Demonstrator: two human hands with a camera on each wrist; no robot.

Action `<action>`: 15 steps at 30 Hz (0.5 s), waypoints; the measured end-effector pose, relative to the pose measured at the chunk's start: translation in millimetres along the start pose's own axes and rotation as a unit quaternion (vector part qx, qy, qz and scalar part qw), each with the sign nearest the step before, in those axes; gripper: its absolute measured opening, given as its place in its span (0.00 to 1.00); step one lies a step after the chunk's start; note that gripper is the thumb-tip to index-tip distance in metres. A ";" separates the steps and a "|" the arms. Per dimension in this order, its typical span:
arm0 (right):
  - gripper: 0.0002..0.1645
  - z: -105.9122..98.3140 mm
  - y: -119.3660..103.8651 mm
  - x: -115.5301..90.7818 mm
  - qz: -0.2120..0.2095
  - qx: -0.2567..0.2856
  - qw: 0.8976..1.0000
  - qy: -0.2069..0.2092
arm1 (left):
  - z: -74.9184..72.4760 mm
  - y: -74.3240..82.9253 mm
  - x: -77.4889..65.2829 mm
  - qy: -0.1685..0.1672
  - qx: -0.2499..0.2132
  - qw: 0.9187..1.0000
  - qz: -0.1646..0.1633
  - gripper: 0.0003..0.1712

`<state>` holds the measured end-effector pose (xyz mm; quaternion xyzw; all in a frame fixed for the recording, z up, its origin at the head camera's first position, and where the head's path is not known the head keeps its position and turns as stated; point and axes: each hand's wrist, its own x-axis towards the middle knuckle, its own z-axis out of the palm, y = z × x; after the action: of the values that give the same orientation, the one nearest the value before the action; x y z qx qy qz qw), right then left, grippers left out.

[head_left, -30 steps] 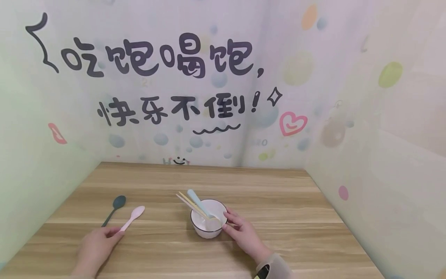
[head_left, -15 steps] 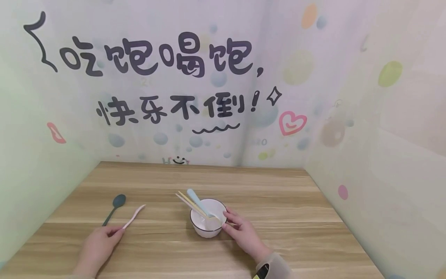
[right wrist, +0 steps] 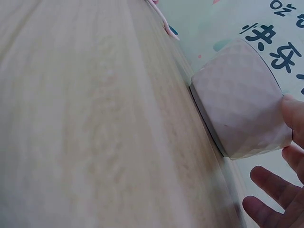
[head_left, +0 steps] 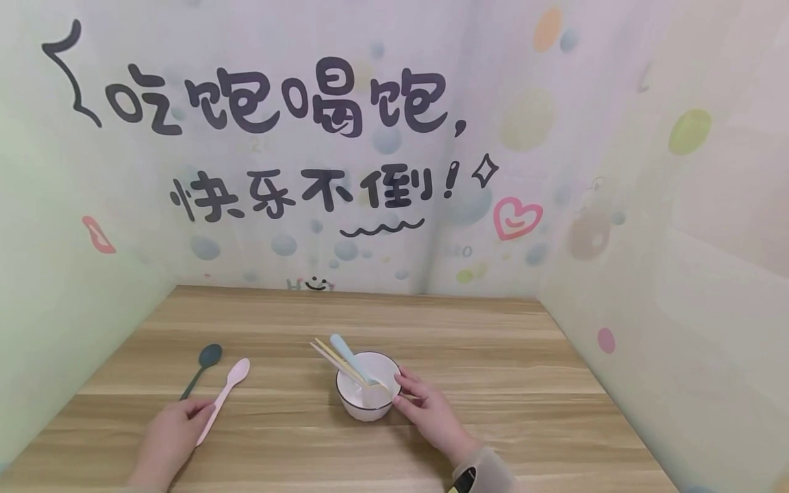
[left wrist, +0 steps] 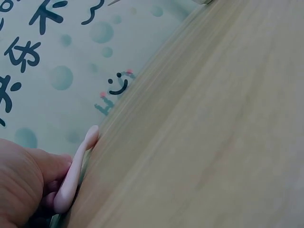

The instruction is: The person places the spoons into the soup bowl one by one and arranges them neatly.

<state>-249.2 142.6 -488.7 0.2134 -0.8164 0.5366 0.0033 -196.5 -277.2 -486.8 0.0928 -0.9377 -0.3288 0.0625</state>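
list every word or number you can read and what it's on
"吃饱喝饱,": upper line on the back wall
"快乐不倒!": lower line, same wall
Faint "H" by the smiley: rest unclear
Faint wall digits: unreadable
Bowl and pink spoon: no text visible

Spoons (head_left: pixel 238 372) left of bowl (head_left: pixel 365 412)

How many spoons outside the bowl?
2: dark green spoon on the table, handle partly behind the left hand; pink spoon pinched in that hand. Anything under the hand is hidden.
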 end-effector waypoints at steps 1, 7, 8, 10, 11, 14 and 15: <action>0.29 0.1 -0.1 -0.1 -0.001 0.002 1.000 0.000 | 0.1 -0.5 0.3 -0.001 0.001 1.000 0.001 0.20; 0.27 0.8 0.2 0.1 -0.010 0.012 1.000 0.001 | 1.2 -2.7 0.7 0.004 0.011 1.000 0.007 0.20; 0.27 0.5 -4.1 -0.7 -0.008 0.013 1.000 0.001 | 1.4 -2.8 0.6 0.005 0.011 1.000 0.007 0.20; 0.27 -0.2 -13.4 -2.7 -0.006 0.016 1.000 0.001 | 1.7 -2.7 0.1 0.007 0.009 1.000 0.008 0.20; 0.26 -0.2 -13.6 -2.8 -0.008 0.018 1.000 0.002 | 1.7 -2.6 -0.1 0.009 0.009 1.000 0.009 0.20; 0.27 -0.1 -12.9 -2.8 -0.004 0.018 1.000 0.004 | 1.9 -2.0 -0.8 0.013 0.010 1.000 0.012 0.20; 0.27 0.4 -8.3 -2.0 -0.005 0.016 1.000 0.005 | 1.9 -1.8 -0.9 0.014 0.011 1.000 0.013 0.19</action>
<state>-244.4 140.2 -482.1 0.2147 -0.8067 0.5506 0.0062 -195.7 -277.2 -489.4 0.0859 -0.9416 -0.3161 0.0785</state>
